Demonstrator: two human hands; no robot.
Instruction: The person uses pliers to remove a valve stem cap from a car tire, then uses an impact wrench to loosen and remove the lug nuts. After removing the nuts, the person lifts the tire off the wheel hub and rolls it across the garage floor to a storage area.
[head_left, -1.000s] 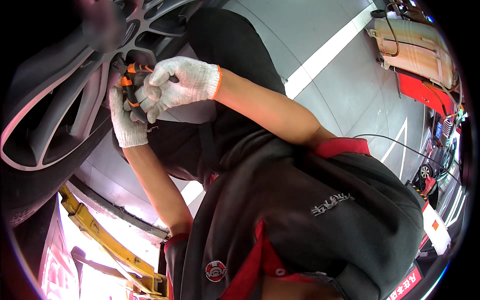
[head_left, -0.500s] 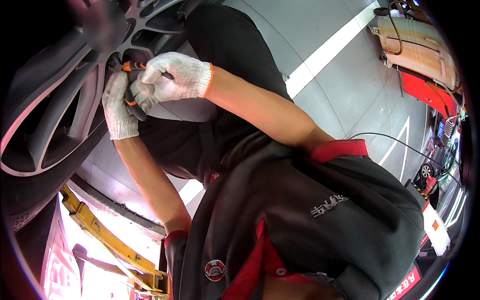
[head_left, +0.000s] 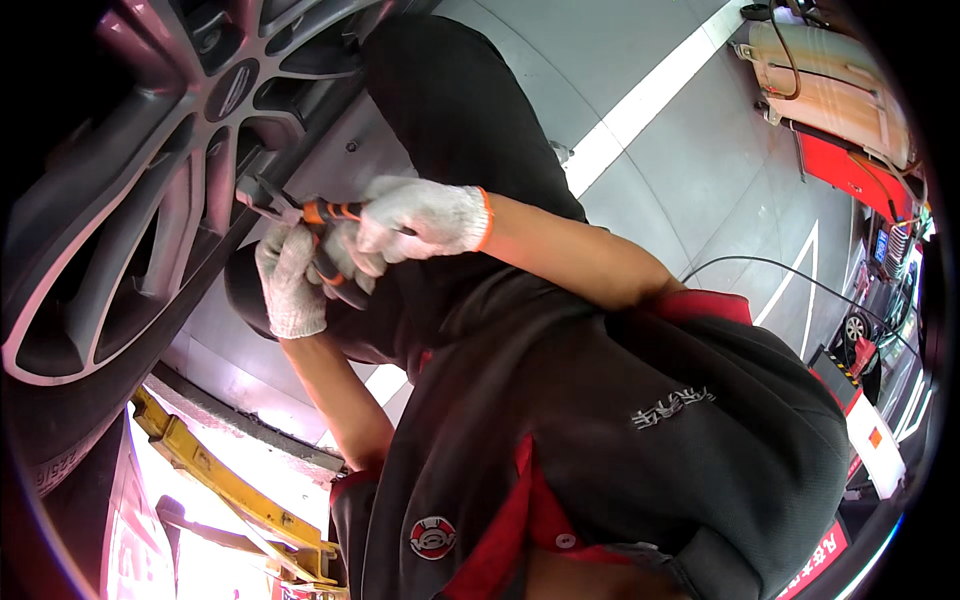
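A pair of pliers (head_left: 272, 203) with orange and black handles is held in front of the grey alloy wheel (head_left: 190, 215). Its metal jaws point up and left toward the spokes; I cannot make out whether anything is between them. My right hand (head_left: 425, 220), in a white knitted glove with an orange cuff, is closed round the handles, which are spread apart. My left hand (head_left: 290, 280), gloved too, has its fingers bent against the pliers just below the pivot. The wheel's centre cap (head_left: 233, 90) and a recessed bolt (head_left: 209, 40) show above.
The wheel's black tyre (head_left: 130, 395) fills the left side. Below it is a yellow metal lift arm (head_left: 220, 475). My bent leg (head_left: 470, 110) is close beside the wheel. At the upper right stands a pale tank (head_left: 835, 85) on red equipment. A dark cable (head_left: 770, 260) runs across the tiled floor.
Both hands and the pliers have come away from the wheel's spokes, down and to the right. The wheel's centre cap, blurred before, is now sharp.
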